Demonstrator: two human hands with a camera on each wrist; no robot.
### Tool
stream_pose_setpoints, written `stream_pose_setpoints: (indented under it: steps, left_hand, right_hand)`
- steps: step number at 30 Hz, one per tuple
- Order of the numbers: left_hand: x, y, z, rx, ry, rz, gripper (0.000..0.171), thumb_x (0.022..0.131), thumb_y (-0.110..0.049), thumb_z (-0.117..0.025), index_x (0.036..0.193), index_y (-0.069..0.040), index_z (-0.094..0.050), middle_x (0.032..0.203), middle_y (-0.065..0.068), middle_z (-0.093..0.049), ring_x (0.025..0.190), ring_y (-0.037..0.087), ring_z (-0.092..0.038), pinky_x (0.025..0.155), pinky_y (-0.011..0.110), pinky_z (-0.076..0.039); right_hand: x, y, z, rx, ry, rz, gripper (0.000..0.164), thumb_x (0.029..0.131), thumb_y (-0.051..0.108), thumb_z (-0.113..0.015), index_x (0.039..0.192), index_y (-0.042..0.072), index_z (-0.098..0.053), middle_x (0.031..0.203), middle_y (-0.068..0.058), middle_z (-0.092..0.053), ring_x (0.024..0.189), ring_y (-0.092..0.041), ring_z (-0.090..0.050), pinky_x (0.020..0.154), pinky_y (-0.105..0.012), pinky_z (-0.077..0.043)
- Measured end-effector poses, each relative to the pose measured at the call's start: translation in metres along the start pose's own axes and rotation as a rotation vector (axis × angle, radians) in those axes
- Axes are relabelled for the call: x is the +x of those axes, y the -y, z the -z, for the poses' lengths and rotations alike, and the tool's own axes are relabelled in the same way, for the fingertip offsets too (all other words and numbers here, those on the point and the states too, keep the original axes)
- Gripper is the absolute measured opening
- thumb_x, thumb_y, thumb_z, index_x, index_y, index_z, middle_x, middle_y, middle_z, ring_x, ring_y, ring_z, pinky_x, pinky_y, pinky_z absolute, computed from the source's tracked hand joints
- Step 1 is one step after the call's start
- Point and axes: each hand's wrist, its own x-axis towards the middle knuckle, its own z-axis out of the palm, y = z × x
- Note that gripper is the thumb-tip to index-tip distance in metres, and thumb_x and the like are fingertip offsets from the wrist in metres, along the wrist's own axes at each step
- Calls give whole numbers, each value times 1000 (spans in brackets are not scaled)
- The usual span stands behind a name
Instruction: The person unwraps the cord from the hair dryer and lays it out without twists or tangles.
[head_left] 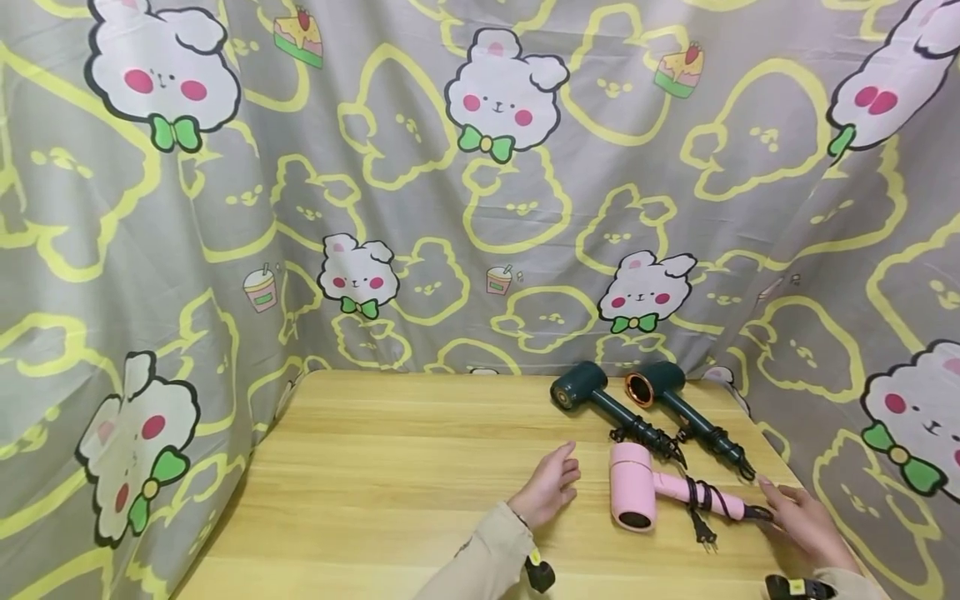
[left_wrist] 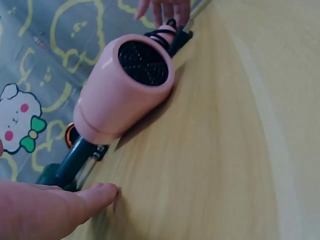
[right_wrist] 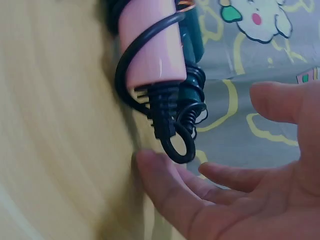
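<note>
A pink hair dryer [head_left: 632, 487] lies on the wooden table, a black cord wound round its handle and the plug hanging loose beside it. To the left of its barrel, my left hand [head_left: 550, 490] is held with fingers relaxed and nothing in them. My right hand [head_left: 804, 518] is at the handle's cord end, fingers spread and thumb apart; in the right wrist view a black cord loop [right_wrist: 180, 147] hangs close to its fingertips, and contact is unclear. Behind lie two dark green hair dryers, one on the left [head_left: 585, 387] and one with a copper-coloured rim [head_left: 663, 382].
The wooden table [head_left: 390, 467] backs onto a grey patterned curtain [head_left: 420, 208], which also hangs along both sides. Black wrist mounts are strapped on the left wrist [head_left: 538, 573] and the right wrist [head_left: 795, 587]. The hair dryers sit together on the table's right part.
</note>
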Motion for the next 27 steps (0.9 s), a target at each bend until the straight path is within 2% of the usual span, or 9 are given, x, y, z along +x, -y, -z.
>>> stream_pose_setpoints:
  steps: [5, 8, 12, 15, 17, 19, 22, 25, 27]
  left_hand:
    - [5, 8, -12, -65, 27, 35, 85, 105, -47, -49, 159, 12, -18, 161, 41, -25, 152, 53, -27, 124, 65, -22]
    - [5, 12, -17, -91, 38, 50, 85, 104, -47, -50, 158, 13, -21, 161, 40, -26, 152, 53, -27, 124, 65, -22]
    - [4, 15, -23, -93, 62, 65, 84, 104, -47, -51, 158, 11, -25, 161, 38, -28, 151, 51, -30, 123, 65, -25]
    - [2, 17, -27, -90, 76, 62, 81, 104, -46, -52, 158, 9, -27, 160, 36, -31, 150, 48, -33, 122, 61, -30]
    - [2, 18, -27, -84, 73, 54, 78, 104, -45, -52, 157, 8, -31, 159, 33, -36, 147, 44, -38, 120, 57, -34]
    - [1, 18, -27, -80, 67, 43, 75, 103, -45, -52, 154, 7, -37, 155, 30, -42, 143, 40, -43, 118, 54, -37]
    - [-1, 16, -26, -60, 69, 36, 70, 102, -47, -54, 150, 3, -46, 146, 22, -52, 133, 32, -51, 114, 49, -42]
    - [-3, 12, -22, -44, 76, 31, 65, 101, -50, -55, 144, -2, -53, 136, 15, -58, 122, 25, -55, 105, 41, -47]
    - [-5, 8, -19, -39, 74, 14, 62, 101, -51, -55, 142, -4, -56, 131, 12, -58, 114, 23, -57, 98, 35, -48]
  right_hand:
    - [3, -8, -1, 382, 106, -4, 100, 108, 53, -38, 152, -21, 10, 154, -52, -16, 96, -21, -68, 88, -33, -61]
    - [4, -9, -4, 442, 116, -4, 92, 110, 46, -40, 155, -18, 8, 153, -50, -25, 86, -4, -66, 89, -34, -61]
    - [3, -4, -11, 475, 102, -18, 86, 110, 40, -43, 157, -17, 1, 161, -45, -8, 82, 4, -60, 88, -31, -61]
    - [2, 0, -16, 498, 88, -11, 71, 110, 33, -46, 155, -18, -25, 144, -41, -43, 83, 3, -61, 87, -29, -61]
    - [1, 2, -18, 498, 87, 4, 51, 110, 27, -47, 143, -11, -52, 119, -17, -67, 85, 3, -63, 88, -28, -61]
    - [1, 3, -20, 512, 76, 22, 36, 108, 23, -51, 125, -5, -67, 104, 5, -68, 87, 2, -65, 88, -27, -60]
    - [-1, 6, -26, 460, 90, 58, 41, 108, 22, -53, 136, -7, -62, 132, -23, -67, 91, 6, -63, 91, -25, -59]
    - [-3, 8, -33, 401, 108, 91, 63, 109, 22, -53, 151, -19, -31, 160, -41, -24, 91, 10, -60, 92, -24, -58]
    - [-3, 11, -37, 387, 119, 104, 68, 108, 21, -54, 152, -21, -23, 156, -42, -33, 91, 10, -60, 92, -24, -58]
